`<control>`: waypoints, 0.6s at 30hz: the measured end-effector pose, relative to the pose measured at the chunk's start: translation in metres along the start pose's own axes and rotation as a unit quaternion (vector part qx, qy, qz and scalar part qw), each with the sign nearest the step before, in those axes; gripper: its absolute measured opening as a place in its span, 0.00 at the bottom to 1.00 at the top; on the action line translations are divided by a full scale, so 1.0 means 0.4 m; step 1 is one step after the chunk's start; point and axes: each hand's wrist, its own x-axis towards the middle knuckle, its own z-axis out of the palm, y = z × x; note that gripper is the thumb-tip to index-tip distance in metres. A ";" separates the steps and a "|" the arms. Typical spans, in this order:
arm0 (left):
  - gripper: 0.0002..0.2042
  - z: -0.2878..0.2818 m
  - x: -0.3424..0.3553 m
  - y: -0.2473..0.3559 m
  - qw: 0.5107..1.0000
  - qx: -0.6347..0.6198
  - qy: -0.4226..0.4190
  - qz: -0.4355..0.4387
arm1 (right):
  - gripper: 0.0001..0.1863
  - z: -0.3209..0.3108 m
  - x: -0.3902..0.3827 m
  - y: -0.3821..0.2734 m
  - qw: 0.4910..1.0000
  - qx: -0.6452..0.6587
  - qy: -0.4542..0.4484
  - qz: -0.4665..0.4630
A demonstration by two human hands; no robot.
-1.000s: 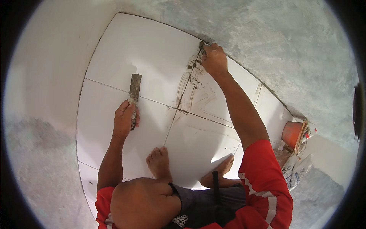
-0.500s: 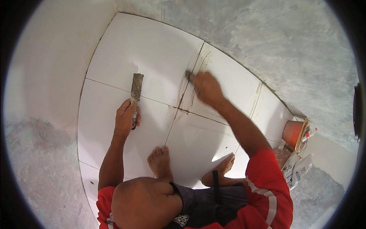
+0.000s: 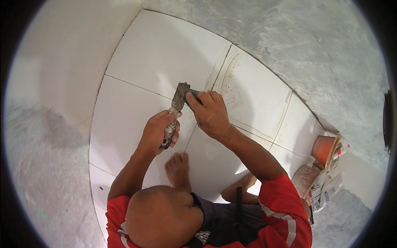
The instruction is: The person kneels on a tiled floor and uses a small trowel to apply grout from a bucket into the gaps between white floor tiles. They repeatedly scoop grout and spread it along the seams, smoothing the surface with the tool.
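Observation:
My left hand (image 3: 159, 130) is closed round the handle of a putty knife (image 3: 178, 99), whose broad blade points away from me and carries grey-brown paste. My right hand (image 3: 209, 111) grips a small dark flat tool (image 3: 194, 95), mostly hidden by its fingers, and presses it against the knife's blade. Both hands are over the white floor tiles (image 3: 153, 45). Beyond them a tile joint (image 3: 225, 60) runs toward the grey wall, with thin streaks of paste smeared along both sides.
An orange bucket (image 3: 321, 149) stands at the right, with a dusty container (image 3: 304, 177) and a plastic sack (image 3: 326, 192) nearby. A grey cement wall (image 3: 281, 37) borders the far side, a pale wall (image 3: 66, 95) the left. My bare feet (image 3: 178, 169) rest on the tiles.
My right hand has come from the far joint down and leftward to the knife. My left hand has moved rightward and tilted the knife. The lumps along the joint have become thin streaks.

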 end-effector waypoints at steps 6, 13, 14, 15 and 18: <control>0.16 0.003 -0.028 0.024 1.000 -0.022 -0.005 0.008 | 0.23 -0.045 -0.093 0.009 0.996 0.005 -0.090 0.025; 0.13 0.028 -0.019 0.018 0.996 0.084 0.032 0.022 | 0.20 -0.086 -0.057 -0.015 0.950 0.239 0.090 0.180; 0.13 0.034 -0.019 0.018 0.994 0.106 0.022 0.032 | 0.21 -0.090 -0.044 -0.019 0.951 0.239 0.088 0.173; 0.12 0.038 -0.021 0.018 0.991 0.128 0.021 0.032 | 0.20 -0.094 -0.032 -0.021 0.963 0.211 0.077 0.147; 0.11 0.043 -0.027 0.021 0.984 0.173 0.014 0.035 | 0.19 -0.106 -0.017 -0.017 0.984 0.157 0.023 0.081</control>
